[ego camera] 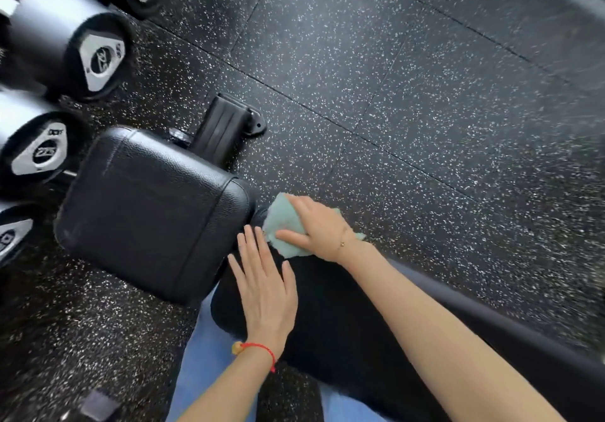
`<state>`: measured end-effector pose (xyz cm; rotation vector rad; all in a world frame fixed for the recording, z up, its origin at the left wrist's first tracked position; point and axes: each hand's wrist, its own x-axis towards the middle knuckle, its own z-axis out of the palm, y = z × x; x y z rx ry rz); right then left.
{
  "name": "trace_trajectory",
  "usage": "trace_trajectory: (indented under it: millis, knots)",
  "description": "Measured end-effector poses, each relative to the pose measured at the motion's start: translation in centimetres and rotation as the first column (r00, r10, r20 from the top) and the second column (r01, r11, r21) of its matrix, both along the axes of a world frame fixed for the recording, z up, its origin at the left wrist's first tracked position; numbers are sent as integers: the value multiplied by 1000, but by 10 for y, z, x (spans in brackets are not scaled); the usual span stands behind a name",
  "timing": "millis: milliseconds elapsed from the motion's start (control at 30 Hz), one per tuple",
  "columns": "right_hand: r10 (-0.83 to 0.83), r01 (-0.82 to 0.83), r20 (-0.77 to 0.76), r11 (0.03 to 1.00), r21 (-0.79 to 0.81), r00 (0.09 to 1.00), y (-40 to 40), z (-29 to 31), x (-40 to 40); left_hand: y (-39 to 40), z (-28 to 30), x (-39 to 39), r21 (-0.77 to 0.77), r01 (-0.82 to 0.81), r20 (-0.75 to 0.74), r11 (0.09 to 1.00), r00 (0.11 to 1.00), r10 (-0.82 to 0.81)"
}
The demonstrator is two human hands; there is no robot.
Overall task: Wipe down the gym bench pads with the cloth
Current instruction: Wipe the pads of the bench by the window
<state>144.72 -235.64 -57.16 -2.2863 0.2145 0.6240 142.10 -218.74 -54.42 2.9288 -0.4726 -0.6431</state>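
Observation:
The black seat pad lies left of centre. The long black back pad runs from its lower right edge towards the bottom right. A pale green cloth sits at the top end of the back pad, near the gap between the two pads. My right hand presses down on the cloth, thumb spread to the left, and covers much of it. My left hand rests flat on the back pad just below the cloth, fingers straight and together.
Several dumbbells with grey end caps line the left edge. The bench's black foot bracket stands on the speckled rubber floor above the seat pad. My legs in blue trousers show at the bottom.

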Motion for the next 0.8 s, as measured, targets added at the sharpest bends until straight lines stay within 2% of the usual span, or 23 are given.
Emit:
trace_trajectory:
  millis: [100,267,333,400,533,600,700,800]
  knots:
    - [-15,13,32,998,58,999,-15,2,-22,-8,-5,-10,52,-77,29,996,997,76]
    - [-43,43,-93,999,-1,995,-100,16,-183,-13,-13,-16,103,-82,94,991,993,72]
    - [-63,59,-133,998,-32,989,-123,20,-225,-13,-15,-17,115,-82,110,990,991,70]
    - [-52,45,-103,997,-63,993,-115,17,-213,-15,-16,-16,113,-86,118,990,990,73]
    - [-22,26,70,998,-54,997,-37,-1,-83,-12,-19,-17,103,-92,130,990,988,78]
    - [-33,34,41,999,-31,999,-13,-8,-35,-10,-19,-17,102,-74,130,992,990,61]
    - [-20,21,72,1000,-4,997,-26,-2,-62,-11,-13,-23,92,-62,135,994,990,49]
    - [-72,76,67,996,-48,995,-76,11,-159,-25,-5,-44,65,-2,115,998,993,-5]
